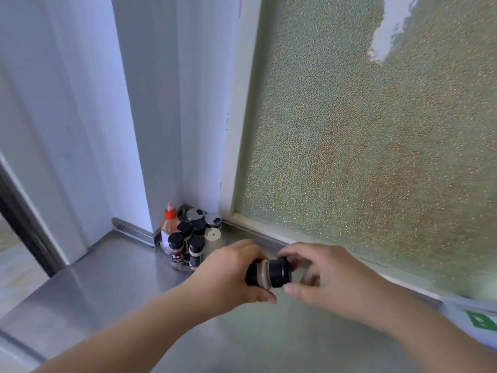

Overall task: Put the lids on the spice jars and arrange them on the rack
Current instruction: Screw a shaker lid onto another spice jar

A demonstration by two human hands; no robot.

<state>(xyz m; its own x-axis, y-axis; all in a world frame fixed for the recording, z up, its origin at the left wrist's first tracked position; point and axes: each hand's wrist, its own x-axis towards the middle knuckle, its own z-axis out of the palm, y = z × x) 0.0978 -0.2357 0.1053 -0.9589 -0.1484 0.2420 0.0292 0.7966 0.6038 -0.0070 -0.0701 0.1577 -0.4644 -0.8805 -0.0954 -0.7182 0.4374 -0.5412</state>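
You hold a spice jar (259,274) on its side above the steel desk (113,281), with its black lid (279,273) at the right end.

Your left hand (228,275) wraps round the jar's body, fingers curled over the top and thumb underneath; your right hand (322,275) pinches the lid between thumb and fingertips, and the lid sits on the jar's mouth. Far and to the left, in the corner where the white wall (150,103) meets the frosted window (376,144), a cluster of spice jars (188,243) with black and silver caps stands upright on a low rack whose edge you can barely make out. A red-capped squeeze bottle (169,222) stands touching the cluster's left side.
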